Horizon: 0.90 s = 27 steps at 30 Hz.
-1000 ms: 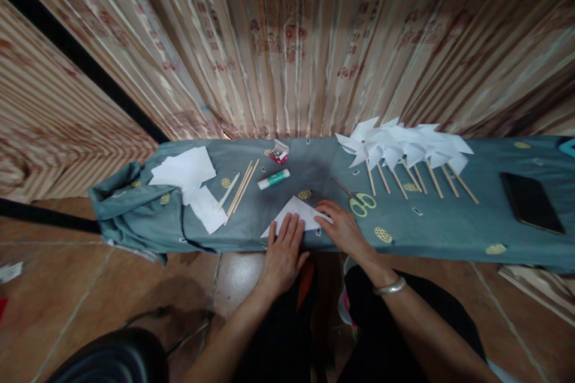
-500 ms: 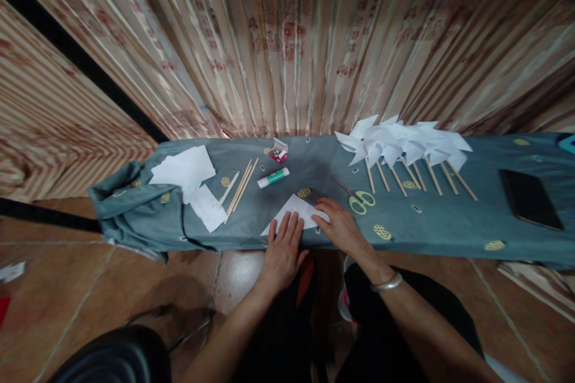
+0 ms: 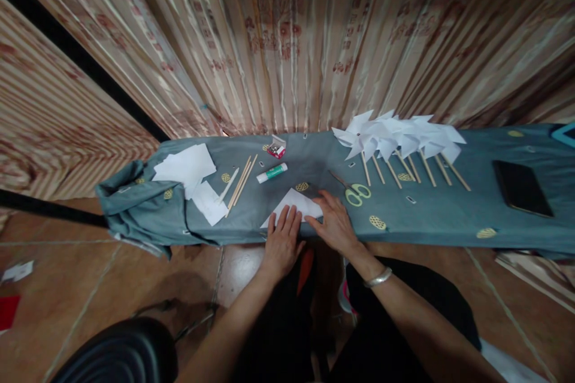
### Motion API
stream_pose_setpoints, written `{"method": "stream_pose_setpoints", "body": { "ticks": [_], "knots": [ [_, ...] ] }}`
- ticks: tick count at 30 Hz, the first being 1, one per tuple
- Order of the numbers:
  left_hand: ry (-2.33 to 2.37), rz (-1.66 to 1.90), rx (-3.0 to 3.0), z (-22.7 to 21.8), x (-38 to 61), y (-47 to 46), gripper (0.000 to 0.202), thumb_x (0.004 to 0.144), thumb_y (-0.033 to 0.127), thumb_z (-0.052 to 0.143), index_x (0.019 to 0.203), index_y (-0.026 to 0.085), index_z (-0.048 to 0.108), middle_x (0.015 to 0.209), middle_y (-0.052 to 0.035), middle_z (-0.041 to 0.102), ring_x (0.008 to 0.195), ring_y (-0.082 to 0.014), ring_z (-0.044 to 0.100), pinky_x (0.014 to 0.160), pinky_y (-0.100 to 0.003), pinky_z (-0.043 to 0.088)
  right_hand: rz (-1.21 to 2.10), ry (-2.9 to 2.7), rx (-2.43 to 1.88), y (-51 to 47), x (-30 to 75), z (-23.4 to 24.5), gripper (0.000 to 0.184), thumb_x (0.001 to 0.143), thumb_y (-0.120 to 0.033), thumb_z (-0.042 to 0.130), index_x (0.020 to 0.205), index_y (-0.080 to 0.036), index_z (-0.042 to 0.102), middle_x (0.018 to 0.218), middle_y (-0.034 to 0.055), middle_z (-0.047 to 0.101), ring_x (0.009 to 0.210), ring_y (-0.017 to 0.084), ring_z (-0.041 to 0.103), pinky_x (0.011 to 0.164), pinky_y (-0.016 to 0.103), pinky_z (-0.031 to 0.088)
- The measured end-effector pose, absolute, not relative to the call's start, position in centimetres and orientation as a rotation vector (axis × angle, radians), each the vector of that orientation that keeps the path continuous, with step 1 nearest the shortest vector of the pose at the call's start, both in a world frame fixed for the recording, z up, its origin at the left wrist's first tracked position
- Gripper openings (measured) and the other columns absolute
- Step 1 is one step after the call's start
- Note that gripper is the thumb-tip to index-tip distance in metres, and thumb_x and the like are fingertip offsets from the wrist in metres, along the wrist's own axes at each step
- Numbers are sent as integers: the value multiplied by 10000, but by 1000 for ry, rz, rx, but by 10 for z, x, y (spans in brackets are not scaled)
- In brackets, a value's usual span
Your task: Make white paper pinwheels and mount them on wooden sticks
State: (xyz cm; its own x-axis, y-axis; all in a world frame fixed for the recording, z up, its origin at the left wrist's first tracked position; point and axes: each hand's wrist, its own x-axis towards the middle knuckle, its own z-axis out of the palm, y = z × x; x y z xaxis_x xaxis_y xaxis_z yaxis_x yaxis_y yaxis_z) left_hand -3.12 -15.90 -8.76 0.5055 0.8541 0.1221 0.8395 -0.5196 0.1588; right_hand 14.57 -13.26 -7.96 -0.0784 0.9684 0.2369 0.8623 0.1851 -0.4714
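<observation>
The cloth-covered desk (image 3: 422,224) runs lengthwise from 9 to 3 o'clock, taking 12 as straight away from the person. On it, a row of white pinwheels (image 3: 399,134) lies towards 2 o'clock from the hands. The left hand (image 3: 283,242) lies flat with its 4 fingers nearly side by side and the thumb apart, fingertips pressed on the folded paper (image 3: 294,197). The right hand (image 3: 336,226) curves at the paper's 3 o'clock corner, thumb parted from the fingers; whether it pinches the edge, I cannot tell. The paper, a flat triangle, has its long side from about 9 to 3 and its peak at 12. It sits at 12 to 1 from the left hand and 10 from the right; neither is nearer, as both touch it. The scissors (image 3: 350,188) lie near 3 o'clock from the paper, the glue stick (image 3: 272,173) at 11.
</observation>
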Motion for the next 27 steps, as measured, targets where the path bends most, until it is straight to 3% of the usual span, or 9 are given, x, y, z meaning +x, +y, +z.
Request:
{"method": "stream_pose_setpoints", "body": {
  "ticks": [6, 13, 27],
  "knots": [
    [1494, 303, 2672, -87, -32, -159, 640, 882, 273, 539, 1463, 108, 326, 1550, -161, 331, 1462, -295, 234, 1173, -548, 201, 205, -1890, -1772, -138, 181, -89, 342, 914, -265, 471, 1214, -149, 589, 1367, 192, 514, 1258, 332, 465, 1012, 523, 390],
    [1457, 201, 2758, -82, -48, -158, 619, 904, 284, 509, 1467, 98, 335, 1556, -143, 319, 1453, -275, 264, 1180, -497, 209, 138, -1904, -1810, -141, 188, -91, 307, 920, -257, 465, 1164, -150, 617, 1336, 172, 535, 1221, 313, 486, 991, 476, 414],
    [1566, 211, 2868, -88, -115, -170, 613, 908, 189, 448, 1485, 69, 283, 1542, -199, 319, 1448, -293, 275, 1163, -535, 182, 224, -1896, -1792, -138, 187, -85, 333, 932, -249, 441, 1178, -120, 626, 1349, 190, 543, 1222, 325, 501, 997, 494, 419]
  ]
}}
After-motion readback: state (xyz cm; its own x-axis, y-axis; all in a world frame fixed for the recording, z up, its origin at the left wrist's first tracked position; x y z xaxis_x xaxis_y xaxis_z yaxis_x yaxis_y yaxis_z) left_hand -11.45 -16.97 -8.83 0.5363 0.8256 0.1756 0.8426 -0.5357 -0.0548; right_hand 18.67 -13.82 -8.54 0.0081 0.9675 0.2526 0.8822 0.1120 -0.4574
